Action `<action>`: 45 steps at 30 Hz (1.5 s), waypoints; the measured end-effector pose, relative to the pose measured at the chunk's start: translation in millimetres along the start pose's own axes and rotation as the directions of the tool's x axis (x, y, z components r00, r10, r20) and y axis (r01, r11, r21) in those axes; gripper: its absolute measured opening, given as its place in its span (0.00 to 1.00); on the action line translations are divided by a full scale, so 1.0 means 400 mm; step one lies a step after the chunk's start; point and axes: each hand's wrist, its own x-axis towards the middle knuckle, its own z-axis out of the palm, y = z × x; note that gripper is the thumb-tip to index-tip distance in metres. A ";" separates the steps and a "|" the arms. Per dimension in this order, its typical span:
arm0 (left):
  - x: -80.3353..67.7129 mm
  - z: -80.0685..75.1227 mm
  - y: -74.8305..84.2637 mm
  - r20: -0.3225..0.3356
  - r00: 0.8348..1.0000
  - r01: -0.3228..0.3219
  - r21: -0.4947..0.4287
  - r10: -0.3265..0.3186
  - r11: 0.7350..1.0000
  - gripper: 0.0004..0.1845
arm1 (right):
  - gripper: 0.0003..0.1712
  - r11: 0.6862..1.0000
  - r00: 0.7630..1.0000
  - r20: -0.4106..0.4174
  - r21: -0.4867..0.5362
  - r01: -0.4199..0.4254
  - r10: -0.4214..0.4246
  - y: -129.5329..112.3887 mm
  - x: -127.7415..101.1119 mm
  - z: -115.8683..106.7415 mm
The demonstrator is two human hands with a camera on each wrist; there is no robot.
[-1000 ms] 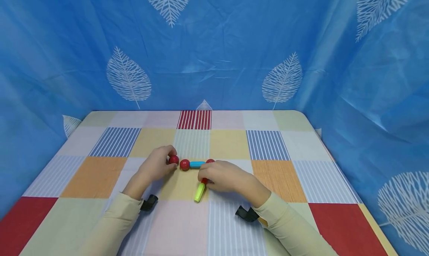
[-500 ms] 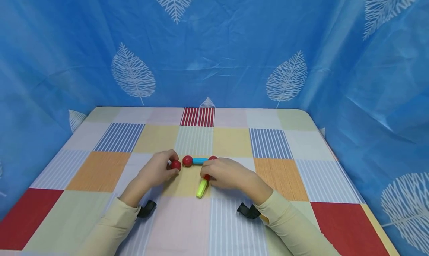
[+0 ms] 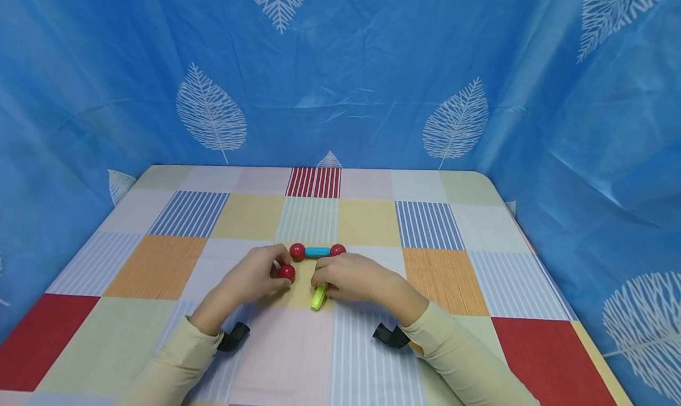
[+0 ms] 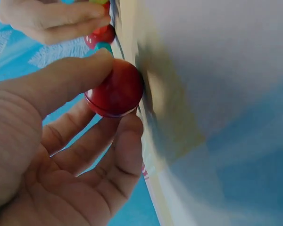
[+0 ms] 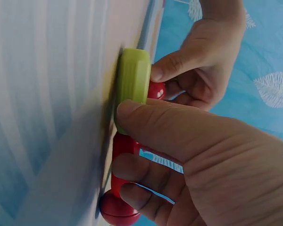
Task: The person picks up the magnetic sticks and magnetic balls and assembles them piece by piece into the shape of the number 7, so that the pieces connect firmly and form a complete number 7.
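Two red balls [image 3: 297, 252] cap blue rod [image 3: 317, 252].

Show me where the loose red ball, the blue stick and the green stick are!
loose red ball [image 3: 286, 272], head view, middle of the ball pinched by the left hand.
blue stick [image 3: 317, 252], head view, middle of its length.
green stick [image 3: 318, 298], head view, its near end below the right hand.

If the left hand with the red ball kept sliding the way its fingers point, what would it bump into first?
Probably the green stick under the right hand: the left hand pinches its red ball pointing rightward toward it, though the depth is hard to judge.
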 end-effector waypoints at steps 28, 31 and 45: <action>-0.042 0.051 0.113 0.252 0.944 -0.182 -0.147 0.215 0.972 0.17 | 0.06 1.000 1.000 -0.025 -0.001 -0.003 0.003 0.018 -0.014 -0.004; -0.043 0.055 0.114 0.253 0.946 -0.170 -0.152 0.205 0.974 0.17 | 0.06 1.000 1.000 -0.025 0.002 0.001 -0.001 0.016 -0.015 -0.004; -0.039 0.064 0.120 0.235 0.945 -0.208 -0.107 0.228 0.972 0.17 | 0.09 0.998 0.997 -0.045 0.024 -0.060 0.061 0.037 -0.021 0.002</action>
